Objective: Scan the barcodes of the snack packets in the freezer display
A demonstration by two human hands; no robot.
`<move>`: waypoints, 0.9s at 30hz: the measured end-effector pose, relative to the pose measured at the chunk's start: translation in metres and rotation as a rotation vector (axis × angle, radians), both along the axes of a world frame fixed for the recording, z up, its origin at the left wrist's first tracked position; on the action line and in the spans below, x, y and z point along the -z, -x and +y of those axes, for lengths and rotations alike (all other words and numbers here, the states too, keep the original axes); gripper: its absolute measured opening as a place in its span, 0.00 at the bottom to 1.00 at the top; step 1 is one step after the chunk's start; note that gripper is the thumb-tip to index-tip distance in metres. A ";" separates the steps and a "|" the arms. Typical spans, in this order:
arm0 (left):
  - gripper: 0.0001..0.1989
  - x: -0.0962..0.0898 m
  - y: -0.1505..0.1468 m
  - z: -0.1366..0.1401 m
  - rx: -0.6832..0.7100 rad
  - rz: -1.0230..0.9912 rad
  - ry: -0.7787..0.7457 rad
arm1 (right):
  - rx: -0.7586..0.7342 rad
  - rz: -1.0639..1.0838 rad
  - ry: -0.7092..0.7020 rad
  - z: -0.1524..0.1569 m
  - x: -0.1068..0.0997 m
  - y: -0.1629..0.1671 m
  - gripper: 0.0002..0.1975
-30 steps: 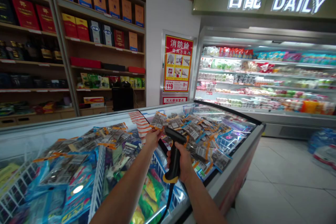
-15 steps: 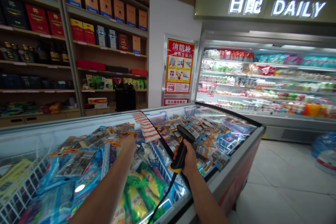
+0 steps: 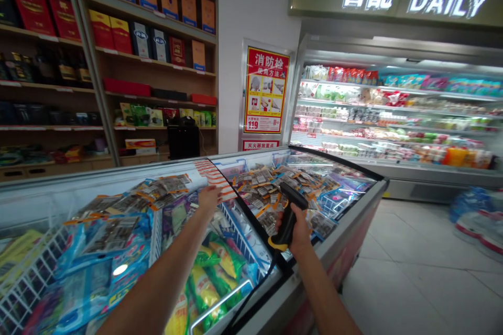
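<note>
My right hand [image 3: 299, 233] is wrapped round the grip of a black and yellow barcode scanner [image 3: 288, 220], its head tilted over the glass of the chest freezer [image 3: 298, 285]. A cable runs down from its handle. My left hand [image 3: 209, 198] reaches over the open left side, beside an orange-and-white striped plastic bag [image 3: 214, 175] on the glass edge. Its fingers are blurred, so I cannot tell whether they grip the bag. Left of it lie flat brown snack packets [image 3: 145, 191] with orange edges. More such packets [image 3: 275, 183] lie across the right side.
White wire baskets [image 3: 156, 235] divide the freezer; one holds green-and-yellow corn bags [image 3: 208, 282], another blue bags [image 3: 84, 288]. Behind stand shelves of boxed goods [image 3: 147, 44] and a lit dairy fridge [image 3: 393, 120]. Wrapped water bottles [image 3: 471, 204] stand on the right floor.
My left hand has moved right, from the brown packets to the striped bag. The scanner in my right hand has shifted slightly right. The whole view has tipped a little downward.
</note>
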State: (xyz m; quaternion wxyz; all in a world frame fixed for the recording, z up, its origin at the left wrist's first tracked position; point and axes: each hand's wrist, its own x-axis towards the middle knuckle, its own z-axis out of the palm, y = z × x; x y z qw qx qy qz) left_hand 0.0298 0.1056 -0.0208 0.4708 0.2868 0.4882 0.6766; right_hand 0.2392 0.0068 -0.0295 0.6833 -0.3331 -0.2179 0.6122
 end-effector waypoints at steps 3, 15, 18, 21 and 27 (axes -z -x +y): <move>0.12 0.010 -0.056 -0.010 0.159 0.155 0.040 | -0.006 -0.010 -0.010 -0.003 0.002 -0.002 0.11; 0.12 0.004 -0.066 -0.013 0.384 0.410 0.002 | -0.013 -0.026 -0.018 -0.005 -0.002 0.004 0.12; 0.09 0.003 -0.044 -0.004 0.232 -0.039 0.046 | -0.066 -0.025 -0.014 -0.004 -0.006 0.017 0.13; 0.09 0.005 -0.030 0.002 0.112 -0.187 0.044 | -0.143 -0.023 0.028 -0.003 -0.006 0.035 0.14; 0.10 0.012 -0.025 0.007 0.000 -0.312 0.015 | -0.313 -0.068 0.083 -0.002 -0.004 0.056 0.13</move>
